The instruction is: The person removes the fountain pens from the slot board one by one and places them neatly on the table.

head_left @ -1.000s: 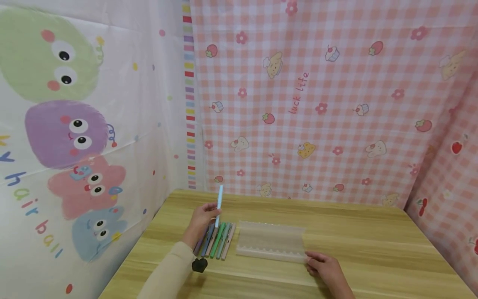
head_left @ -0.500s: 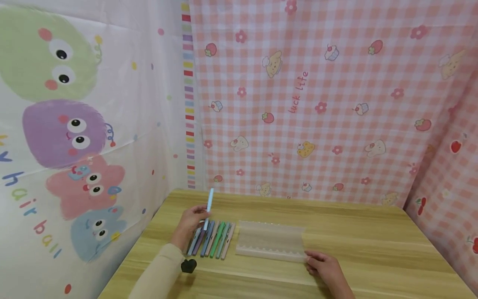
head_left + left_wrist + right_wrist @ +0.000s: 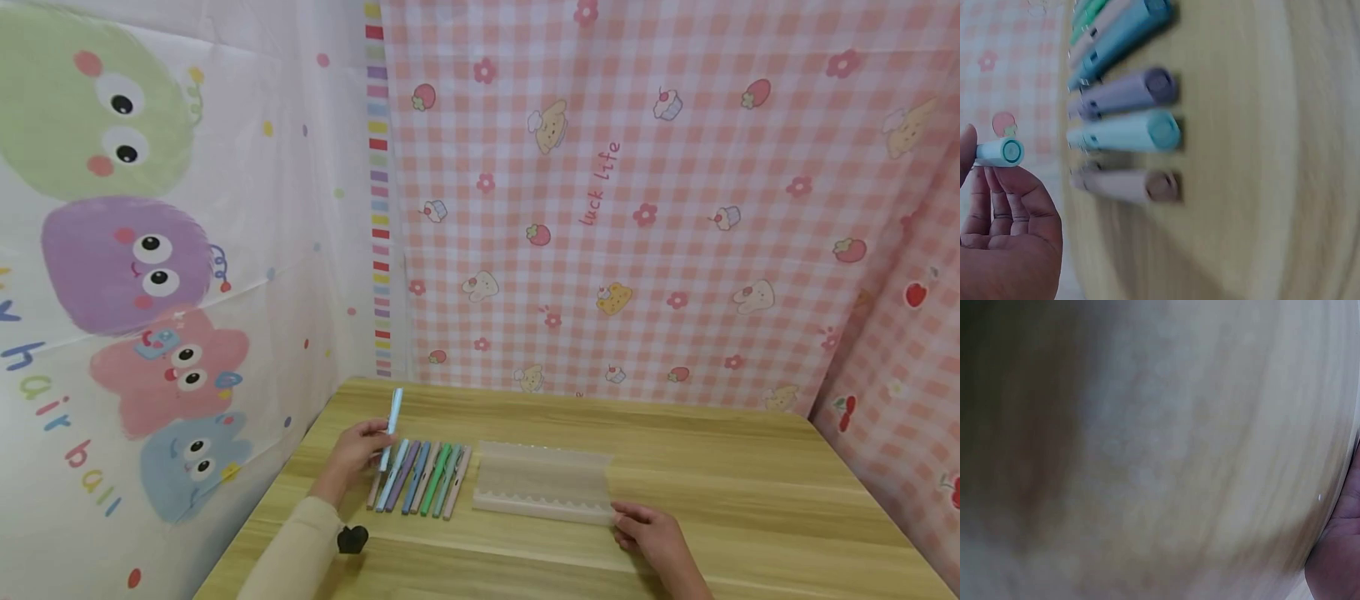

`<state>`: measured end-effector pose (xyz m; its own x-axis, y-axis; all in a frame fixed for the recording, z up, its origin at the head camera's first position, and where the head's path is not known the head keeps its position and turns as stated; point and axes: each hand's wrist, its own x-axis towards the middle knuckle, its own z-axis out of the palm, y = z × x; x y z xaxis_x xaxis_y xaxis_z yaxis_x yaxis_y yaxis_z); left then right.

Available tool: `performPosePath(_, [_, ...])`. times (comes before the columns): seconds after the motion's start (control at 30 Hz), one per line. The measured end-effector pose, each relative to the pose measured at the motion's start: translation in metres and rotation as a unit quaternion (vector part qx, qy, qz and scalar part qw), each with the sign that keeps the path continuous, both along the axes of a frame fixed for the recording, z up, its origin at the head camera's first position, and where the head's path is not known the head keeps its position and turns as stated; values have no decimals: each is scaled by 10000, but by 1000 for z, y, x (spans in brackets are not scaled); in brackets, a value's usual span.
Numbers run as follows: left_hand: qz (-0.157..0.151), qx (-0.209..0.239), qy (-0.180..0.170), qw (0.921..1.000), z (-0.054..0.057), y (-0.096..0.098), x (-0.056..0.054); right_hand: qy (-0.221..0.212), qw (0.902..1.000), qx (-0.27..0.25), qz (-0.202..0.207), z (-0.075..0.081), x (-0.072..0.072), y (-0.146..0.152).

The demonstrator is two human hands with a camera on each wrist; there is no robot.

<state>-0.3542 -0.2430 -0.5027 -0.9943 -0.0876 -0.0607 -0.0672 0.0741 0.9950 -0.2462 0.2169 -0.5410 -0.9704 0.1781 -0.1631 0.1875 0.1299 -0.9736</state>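
Between thumb and fingers my left hand (image 3: 356, 454) pinches a light blue pen (image 3: 394, 412), tilted upward above the left end of a row of pens. In the left wrist view the round end of this pen (image 3: 1001, 152) points at the camera. Several capped pens lie side by side, among them a taupe one (image 3: 1125, 182), a second light blue one (image 3: 1125, 131), a purple one (image 3: 1124, 94) and a green one (image 3: 435, 483). My right hand (image 3: 656, 537) holds the front right corner of a clear plastic tray (image 3: 543, 515) with scalloped edges; its fingers are mostly hidden in the right wrist view.
The wood-grain table (image 3: 720, 467) extends right of the tray and in front of the pens. A pink checked cloth (image 3: 637, 250) hangs behind it, and a white cartoon-print cloth (image 3: 285, 208) on the left. A black piece (image 3: 352, 539) is by the left wrist.
My left hand has moved left along the row with the light blue pen, uncovering the pens at the left end. The right hand and the tray have stayed put.
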Motion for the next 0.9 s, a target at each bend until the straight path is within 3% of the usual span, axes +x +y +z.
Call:
performPosePath(0.4, [184, -541, -343, 9978, -13, -36, 11, -32, 10000, 5, -18, 0, 0, 0])
performPosePath(0.6, [219, -734, -517, 9957, -16, -41, 16, -48, 10000, 61, 4, 0, 0, 0])
performPosePath(0.9, [112, -678, -659, 9955, -21, -44, 20, -23, 10000, -33, -18, 1, 1, -1])
